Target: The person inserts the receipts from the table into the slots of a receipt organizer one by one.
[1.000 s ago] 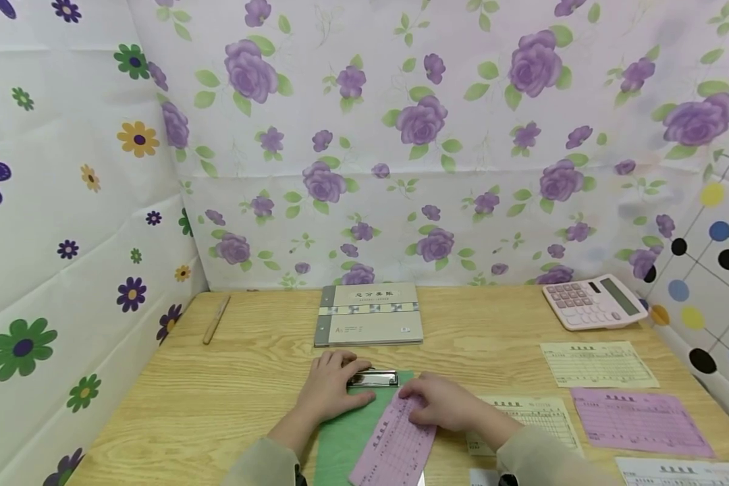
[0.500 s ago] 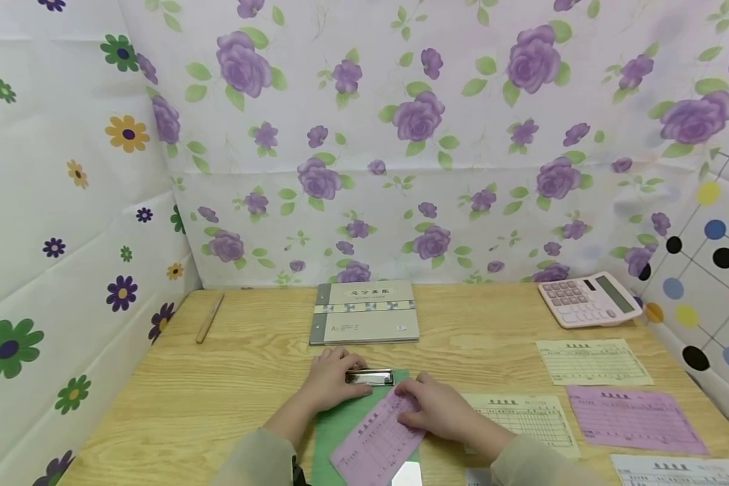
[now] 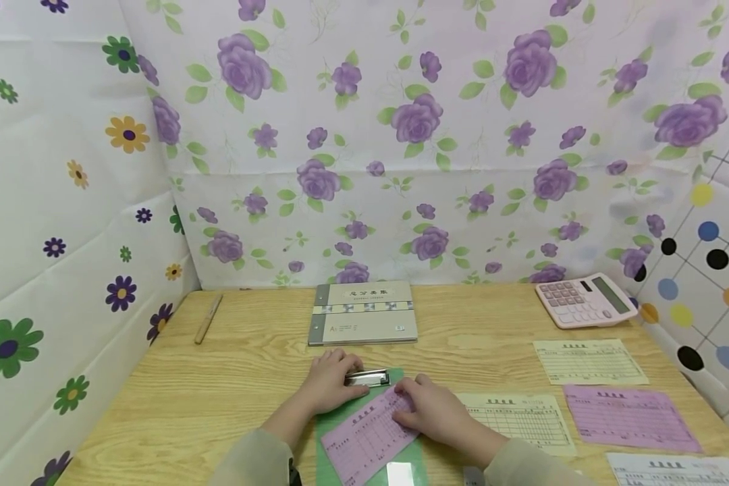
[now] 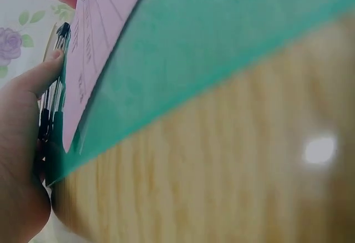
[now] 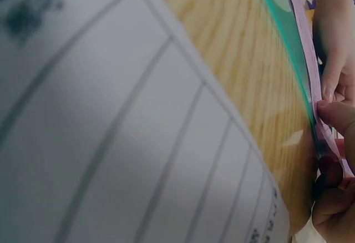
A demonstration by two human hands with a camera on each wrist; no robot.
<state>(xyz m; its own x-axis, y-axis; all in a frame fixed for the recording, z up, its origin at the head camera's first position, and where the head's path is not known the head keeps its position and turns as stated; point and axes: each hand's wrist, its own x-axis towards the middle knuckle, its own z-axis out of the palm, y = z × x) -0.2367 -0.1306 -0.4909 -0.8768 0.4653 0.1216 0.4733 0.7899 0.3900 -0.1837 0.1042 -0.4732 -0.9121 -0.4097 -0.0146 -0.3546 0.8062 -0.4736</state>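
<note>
A green clipboard (image 3: 327,469) lies on the table at the bottom middle of the head view, with a silver clip (image 3: 369,379) at its far end. My left hand (image 3: 330,383) grips that clip, thumb in front and fingers behind. My right hand (image 3: 434,410) pinches a pink printed form (image 3: 367,439) near its upper right corner, between thumb and fingers. The form slants across the clipboard, just in front of the clip. Close up in the left wrist view, the left thumb (image 4: 44,74) presses the clip next to one corner of the form.
Right of the clipboard lie a yellow form (image 3: 522,425), another yellow form (image 3: 589,361), a second pink form (image 3: 632,418) and a white form (image 3: 674,469). Farther back are a ledger book (image 3: 364,324), a pink calculator (image 3: 583,304) and a thin wooden-looking stick (image 3: 208,319) at the left.
The pink form has turned clockwise, its lower left end swinging up toward the clip. My right hand keeps hold of its corner; my left hand stays on the clip.
</note>
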